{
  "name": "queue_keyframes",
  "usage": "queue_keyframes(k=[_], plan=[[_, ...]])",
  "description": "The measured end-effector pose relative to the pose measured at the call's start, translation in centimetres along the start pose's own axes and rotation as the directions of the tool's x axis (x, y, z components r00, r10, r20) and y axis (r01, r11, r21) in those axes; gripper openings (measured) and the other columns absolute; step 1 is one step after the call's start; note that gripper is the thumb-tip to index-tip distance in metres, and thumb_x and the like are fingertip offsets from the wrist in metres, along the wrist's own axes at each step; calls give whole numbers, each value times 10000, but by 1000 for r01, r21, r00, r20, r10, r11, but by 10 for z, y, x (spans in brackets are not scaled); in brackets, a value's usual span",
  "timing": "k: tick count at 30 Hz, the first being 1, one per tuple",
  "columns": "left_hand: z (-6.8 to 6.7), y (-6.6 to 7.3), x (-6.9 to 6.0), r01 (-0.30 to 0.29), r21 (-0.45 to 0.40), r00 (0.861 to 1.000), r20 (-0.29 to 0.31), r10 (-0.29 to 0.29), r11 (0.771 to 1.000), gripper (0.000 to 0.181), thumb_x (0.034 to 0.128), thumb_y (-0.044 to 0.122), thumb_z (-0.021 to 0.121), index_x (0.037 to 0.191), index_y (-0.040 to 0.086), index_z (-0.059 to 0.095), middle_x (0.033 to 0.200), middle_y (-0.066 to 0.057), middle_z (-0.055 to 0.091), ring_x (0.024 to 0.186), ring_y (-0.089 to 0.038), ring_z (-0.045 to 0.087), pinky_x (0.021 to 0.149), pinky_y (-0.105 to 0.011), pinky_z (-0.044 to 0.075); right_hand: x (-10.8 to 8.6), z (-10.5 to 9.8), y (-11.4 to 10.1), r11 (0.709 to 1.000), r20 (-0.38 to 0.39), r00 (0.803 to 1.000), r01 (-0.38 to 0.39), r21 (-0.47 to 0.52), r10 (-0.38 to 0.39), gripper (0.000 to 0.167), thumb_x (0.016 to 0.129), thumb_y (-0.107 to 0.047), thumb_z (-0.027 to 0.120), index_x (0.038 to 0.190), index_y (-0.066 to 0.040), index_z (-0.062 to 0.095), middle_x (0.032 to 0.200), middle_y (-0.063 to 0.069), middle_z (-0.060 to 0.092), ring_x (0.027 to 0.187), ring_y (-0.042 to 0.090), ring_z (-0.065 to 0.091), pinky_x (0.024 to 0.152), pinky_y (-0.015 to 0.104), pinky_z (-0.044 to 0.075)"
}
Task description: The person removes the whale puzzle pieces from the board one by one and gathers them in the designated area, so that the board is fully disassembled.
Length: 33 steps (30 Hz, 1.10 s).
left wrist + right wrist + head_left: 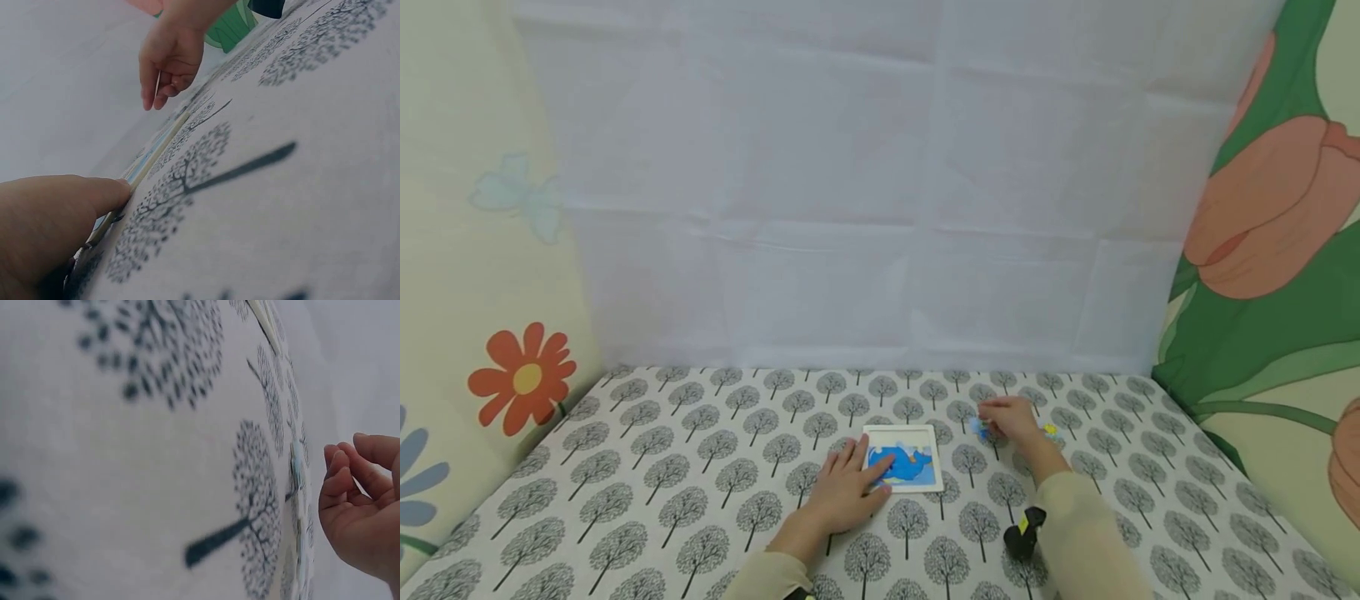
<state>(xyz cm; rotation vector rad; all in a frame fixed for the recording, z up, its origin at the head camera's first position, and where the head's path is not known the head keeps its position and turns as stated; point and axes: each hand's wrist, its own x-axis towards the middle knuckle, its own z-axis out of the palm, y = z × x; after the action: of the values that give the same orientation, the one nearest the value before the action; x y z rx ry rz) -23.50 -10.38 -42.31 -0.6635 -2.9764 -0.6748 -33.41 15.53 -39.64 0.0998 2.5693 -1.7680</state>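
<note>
A white-framed jigsaw puzzle (936, 460) with a blue whale picture lies flat on the table; a pale band runs along its top. My left hand (848, 492) rests on its left side with fingers spread over the picture, and in the left wrist view its thumb (112, 192) lies at the frame's edge. To the right of the puzzle, my right hand (1011, 419) is above the cloth. Its fingers pinch a thin flat puzzle piece (157, 82), seen edge-on in the left wrist view. Blue puzzle pieces (977, 426) show beside that hand, partly hidden by it.
A small yellow and blue piece (1050, 430) lies just right of the right wrist. A black object with a yellow mark (1024, 533) is by the right sleeve. The tree-patterned cloth (737, 479) covers the table, and a white sheet (850, 208) hangs behind it.
</note>
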Motion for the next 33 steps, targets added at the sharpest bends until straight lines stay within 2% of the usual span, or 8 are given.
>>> queue_keyframes(k=[3,9,13,18,23,27,33], plan=[[0,-1,1,2,1,1000,2,-2,1000,465,899,365,406,1313,155,397,1387,-225,132,1249,-394,81,979,-528,70,-7,7,-4,1000,34,999,1,16,-1,226,822,-72,566,1001,63,599,799,78,601,582,131,509,511,238,431],[-1,0,0,4,-1,1000,4,-4,1000,462,898,357,411,1310,148,403,1384,-229,139,1247,-399,86,977,-531,72,-21,21,-11,1000,126,992,17,-14,-15,249,836,-96,561,1039,45,590,868,89,605,716,185,569,624,287,494],[-2,2,0,7,1,1000,-4,-7,1000,457,895,349,421,1301,141,415,1379,-236,151,1243,-405,98,976,-532,82,-28,29,-13,996,208,976,73,-45,-62,246,839,-114,562,1029,38,597,871,85,600,761,202,572,658,312,493],[-2,3,0,12,-4,1000,-5,-12,1000,456,892,349,424,1299,143,418,1377,-237,158,1242,-405,102,976,-531,84,-33,39,-12,987,284,952,141,-83,-112,252,831,-135,577,1020,30,600,888,66,586,736,172,554,614,308,484],[-1,2,1,20,-11,1000,5,-20,1000,462,894,364,417,1306,155,410,1380,-231,150,1245,-401,94,977,-532,75,-40,48,-8,984,283,955,131,-121,-92,246,817,-138,594,1014,9,607,890,54,586,709,152,540,581,291,467],[0,1,1,20,-4,1000,-4,-20,1000,461,892,367,419,1304,159,413,1380,-231,155,1245,-400,98,977,-532,79,-42,51,-5,987,259,963,110,-119,-76,277,812,-160,605,1047,-13,600,954,61,577,757,162,548,623,310,469],[0,1,2,25,0,1000,-8,-25,1000,461,890,368,423,1303,162,415,1381,-227,156,1248,-392,95,979,-528,77,-43,51,-1,985,264,959,134,-108,-102,281,814,-161,604,1060,-27,598,987,66,565,820,185,540,674,333,467]])
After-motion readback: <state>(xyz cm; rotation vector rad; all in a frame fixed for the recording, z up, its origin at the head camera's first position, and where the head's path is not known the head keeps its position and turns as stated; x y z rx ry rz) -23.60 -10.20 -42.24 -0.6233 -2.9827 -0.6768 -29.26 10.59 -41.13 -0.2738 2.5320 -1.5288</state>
